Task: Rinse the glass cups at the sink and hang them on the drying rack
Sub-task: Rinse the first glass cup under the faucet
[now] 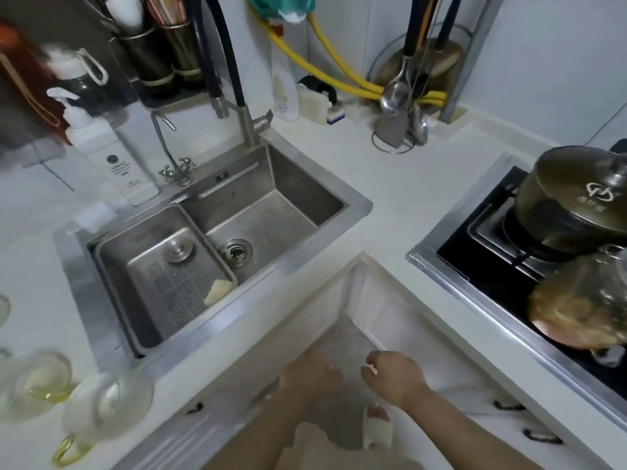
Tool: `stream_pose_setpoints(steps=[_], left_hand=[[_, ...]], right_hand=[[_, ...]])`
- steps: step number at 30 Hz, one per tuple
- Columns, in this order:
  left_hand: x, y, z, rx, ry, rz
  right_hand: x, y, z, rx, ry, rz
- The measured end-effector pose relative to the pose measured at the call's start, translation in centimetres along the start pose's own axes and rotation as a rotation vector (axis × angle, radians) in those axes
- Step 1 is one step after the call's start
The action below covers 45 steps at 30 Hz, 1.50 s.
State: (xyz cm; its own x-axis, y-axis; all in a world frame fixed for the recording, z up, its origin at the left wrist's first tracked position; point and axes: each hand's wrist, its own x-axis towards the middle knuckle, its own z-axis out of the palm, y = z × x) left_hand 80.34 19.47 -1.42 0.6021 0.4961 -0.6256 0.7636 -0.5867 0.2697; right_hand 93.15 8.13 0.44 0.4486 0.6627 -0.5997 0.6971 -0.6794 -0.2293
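Steel sink (298, 184) set into a white counter (400, 184), taken here as the landmark. Inside its left part, a perforated drain tray (135, 283) with a round metal plug (178, 251) and a pale scrap (217, 293) at the near corner; drain strainer (236, 254) just right of the tray. Behind the sink, a tall faucet (249, 127) with black hoses, a smaller tap (169, 147) to its left, and a white pump bottle (112, 157) beyond the left rear corner. Further back, utensil holders (152, 52); to the rear right, yellow hoses (339, 76) and a stand of ladles (397, 106). Well right of the sink, a black stove (488, 252) bearing a dark lidded pot (570, 201) and a glass-lidded pan (576, 307).

Glass cups (101, 405) with yellow handles left of the sink's near corner, on the counter, blurred and seemingly lying on their sides.

Both hands low in front of the sink, below the counter edge, touching nothing. Left hand (310, 376) blurred, fingers apparently loose and extended. Right hand (395, 376) with fingers loosely curled, empty. Forearms reaching up from the bottom edge, over a slippered foot (376, 429).
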Motion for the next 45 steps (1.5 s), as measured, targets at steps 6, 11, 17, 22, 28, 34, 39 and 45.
stream_pose_setpoints(steps=[6, 11, 17, 22, 28, 34, 39, 45], left_hand=[[1.8, 5.1, -2.9, -0.177, 0.042, -0.106], [2.4, 5.3, -5.8, -0.378, 0.225, -0.201], [2.5, 2.5, -8.9, -0.402, 0.397, -0.294], [2.9, -1.5, -11.1, -0.455, 0.452, -0.324], [4.9, -5.9, -14.3, -0.462, 0.517, -0.265], [7.1, -8.6, -16.9, -0.478, 0.499, -0.2], [6.8, -10.8, -17.4, -0.535, 0.577, -0.209], [3.8, -12.9, -16.2, -0.737, 0.744, -0.373]], right_hand=[[4.4, 2.2, -5.6, 0.045, -0.055, -0.12], [6.3, 0.0, -9.2, 0.133, -0.015, -0.239], [7.8, -3.7, -11.6, 0.149, 0.01, -0.359], [10.0, -7.0, -13.1, 0.248, -0.02, -0.346], [12.0, -11.6, -14.5, 0.176, 0.083, -0.346], [13.9, -15.6, -14.6, 0.221, 0.019, -0.304], [15.5, -18.6, -15.1, 0.097, -0.035, -0.409], [15.8, -23.4, -16.0, -0.017, -0.2, -0.714]])
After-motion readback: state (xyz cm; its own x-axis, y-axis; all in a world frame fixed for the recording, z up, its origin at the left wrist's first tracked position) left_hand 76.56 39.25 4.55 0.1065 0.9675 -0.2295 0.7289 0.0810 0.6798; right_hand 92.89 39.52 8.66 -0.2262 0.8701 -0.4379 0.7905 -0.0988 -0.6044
